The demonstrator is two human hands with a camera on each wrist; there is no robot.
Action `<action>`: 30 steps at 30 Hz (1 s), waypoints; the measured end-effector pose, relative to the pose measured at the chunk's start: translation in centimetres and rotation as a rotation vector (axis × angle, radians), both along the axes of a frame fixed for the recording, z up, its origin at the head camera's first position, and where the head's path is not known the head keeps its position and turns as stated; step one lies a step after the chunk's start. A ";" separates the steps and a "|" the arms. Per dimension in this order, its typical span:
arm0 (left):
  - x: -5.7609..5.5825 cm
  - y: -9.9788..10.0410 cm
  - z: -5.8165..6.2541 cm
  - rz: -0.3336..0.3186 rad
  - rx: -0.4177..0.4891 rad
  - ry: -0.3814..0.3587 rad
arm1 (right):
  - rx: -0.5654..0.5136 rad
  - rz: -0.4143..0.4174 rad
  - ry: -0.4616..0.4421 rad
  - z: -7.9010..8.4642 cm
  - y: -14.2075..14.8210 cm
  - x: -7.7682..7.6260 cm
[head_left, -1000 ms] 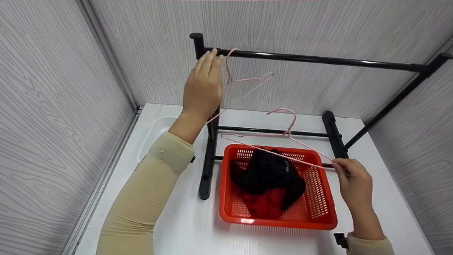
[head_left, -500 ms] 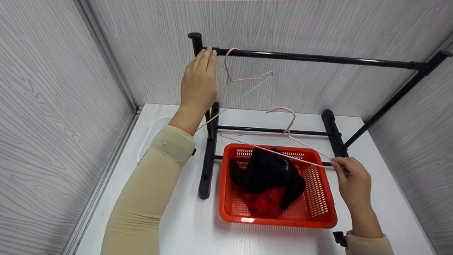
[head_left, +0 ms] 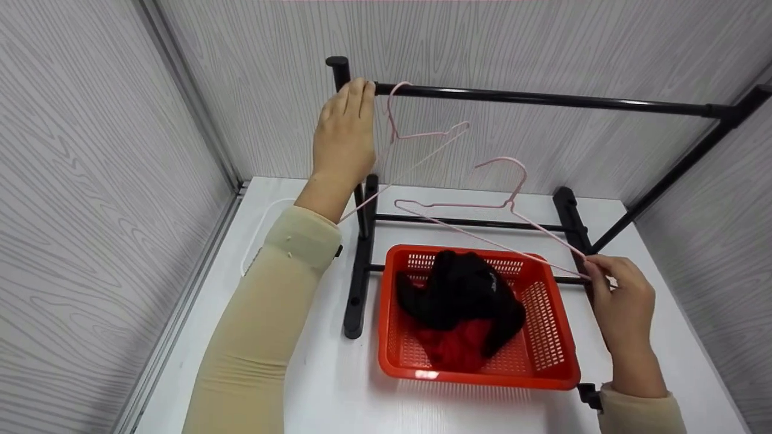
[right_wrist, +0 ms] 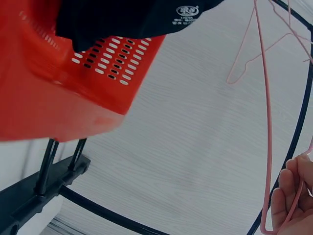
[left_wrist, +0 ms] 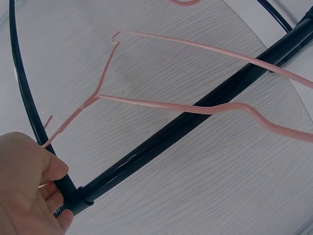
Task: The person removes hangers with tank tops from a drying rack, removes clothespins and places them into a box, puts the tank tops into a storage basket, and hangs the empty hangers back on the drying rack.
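My left hand (head_left: 345,129) grips the black clothes rack (head_left: 543,99) at its top left corner, with thumb and fingers around the frame in the left wrist view. Close beside that hand, a pink wire hanger (left_wrist: 90,100) hangs by its hook from the top rail. A second pink hanger (head_left: 511,204) is held in the air below the rail, its hook pointing up and left. My right hand (head_left: 624,295) pinches this hanger's right end between thumb and fingers. The right wrist view shows its long lower wire (right_wrist: 267,112) running up from the fingers.
A red perforated basket (head_left: 482,380) stands between the rack's feet, holding a crumpled black garment (head_left: 467,295) and a red cloth (head_left: 455,346). A white tray's rim (head_left: 256,226) shows behind my left forearm. Pale wood-patterned panels (head_left: 90,181) enclose the table.
My right hand has moved slightly up and right, raising the held hanger toward the rail. My left hand stays at the rack's corner, its fingers shifted a little.
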State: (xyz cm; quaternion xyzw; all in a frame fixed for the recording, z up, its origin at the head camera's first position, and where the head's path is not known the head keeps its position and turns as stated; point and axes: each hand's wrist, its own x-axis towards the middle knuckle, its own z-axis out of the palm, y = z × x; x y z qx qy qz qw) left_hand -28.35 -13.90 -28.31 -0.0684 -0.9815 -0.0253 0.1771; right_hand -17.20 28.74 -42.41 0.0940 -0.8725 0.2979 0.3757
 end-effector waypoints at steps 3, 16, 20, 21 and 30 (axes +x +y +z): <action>0.0 0.1 0.0 0.005 -0.002 -0.013 | -0.011 -0.027 0.017 1.0 0.0 -0.2; -0.1 0.2 -0.4 0.035 -0.032 -0.014 | -0.040 -0.212 0.044 6.8 -0.6 -1.7; -0.1 0.4 -0.4 0.042 -0.044 -0.008 | -0.016 -0.242 0.023 7.9 -1.4 -2.2; -0.2 0.4 -0.4 0.043 -0.047 -0.007 | -0.013 -0.246 0.017 8.1 -1.6 -2.4; -0.1 0.7 -0.4 0.050 -0.053 -0.031 | 0.019 -0.248 -0.034 8.8 -3.0 -3.7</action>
